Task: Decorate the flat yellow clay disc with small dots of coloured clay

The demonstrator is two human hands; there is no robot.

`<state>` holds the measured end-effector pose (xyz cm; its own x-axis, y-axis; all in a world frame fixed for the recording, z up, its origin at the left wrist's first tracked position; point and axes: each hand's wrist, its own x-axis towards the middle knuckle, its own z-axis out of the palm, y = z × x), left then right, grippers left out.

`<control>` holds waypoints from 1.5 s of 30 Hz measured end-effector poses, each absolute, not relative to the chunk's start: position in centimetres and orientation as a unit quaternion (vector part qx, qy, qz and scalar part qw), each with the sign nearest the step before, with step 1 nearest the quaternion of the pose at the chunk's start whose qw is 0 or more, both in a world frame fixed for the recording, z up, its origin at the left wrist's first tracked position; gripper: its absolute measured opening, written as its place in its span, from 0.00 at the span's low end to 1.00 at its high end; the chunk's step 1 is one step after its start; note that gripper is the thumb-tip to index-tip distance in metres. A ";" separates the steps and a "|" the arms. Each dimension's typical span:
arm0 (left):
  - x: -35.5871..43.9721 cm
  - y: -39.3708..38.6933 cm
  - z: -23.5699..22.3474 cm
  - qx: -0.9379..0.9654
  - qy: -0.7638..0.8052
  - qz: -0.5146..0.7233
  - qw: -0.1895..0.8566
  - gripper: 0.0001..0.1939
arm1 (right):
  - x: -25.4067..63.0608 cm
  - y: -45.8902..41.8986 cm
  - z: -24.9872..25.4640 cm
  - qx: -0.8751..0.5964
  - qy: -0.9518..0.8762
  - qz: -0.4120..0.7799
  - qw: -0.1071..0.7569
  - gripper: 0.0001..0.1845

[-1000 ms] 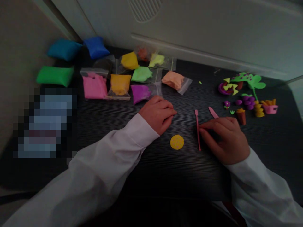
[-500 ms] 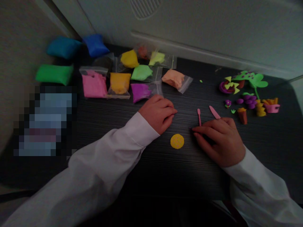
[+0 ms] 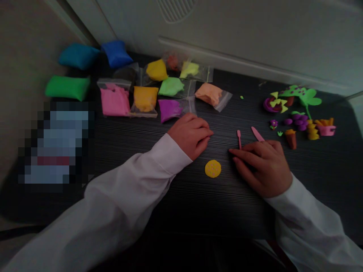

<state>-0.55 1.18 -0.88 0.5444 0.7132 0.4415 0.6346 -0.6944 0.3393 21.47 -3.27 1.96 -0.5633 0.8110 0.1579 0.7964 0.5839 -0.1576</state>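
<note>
My left hand (image 3: 190,135) rests on the dark table (image 3: 141,151) with its fingers curled under and the thumb against them; whatever is inside is hidden. It lies just below a purple clay bag (image 3: 170,108). My right hand (image 3: 262,166) lies over the lower part of a pink stick tool (image 3: 239,138), fingers closed on it, so only the tool's top end shows. A pink plastic knife (image 3: 256,133) pokes out beside the knuckles. A flat yellow clay disc (image 3: 212,168) lies on the table between both hands, touching neither.
Several bags of coloured clay (image 3: 144,99) lie at the back left, with green (image 3: 67,87) and blue (image 3: 117,53) packs beyond them. Small clay figures (image 3: 297,113) stand at the right. A wall panel (image 3: 227,37) closes off the back.
My right hand has slid left over the pink stick tool, covering its lower part and closing on it. My left hand and the yellow disc have stayed put.
</note>
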 end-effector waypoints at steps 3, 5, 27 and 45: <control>-0.5 1.2 -0.9 0.875 0.385 0.285 0.069 0.10 | 21.4 -3.4 2.1 -0.443 -0.890 0.045 0.100 0.14; -0.5 1.2 -0.9 0.875 0.386 0.284 0.070 0.10 | 21.3 -3.4 2.1 -0.445 -0.889 0.046 0.098 0.14; -0.4 1.2 -0.9 0.877 0.383 0.283 0.066 0.10 | 21.2 -3.4 2.2 -0.456 -0.884 0.035 0.094 0.15; -0.5 1.2 -0.9 0.880 0.383 0.274 0.067 0.11 | 21.6 -3.2 2.3 -0.456 -0.876 0.056 0.147 0.15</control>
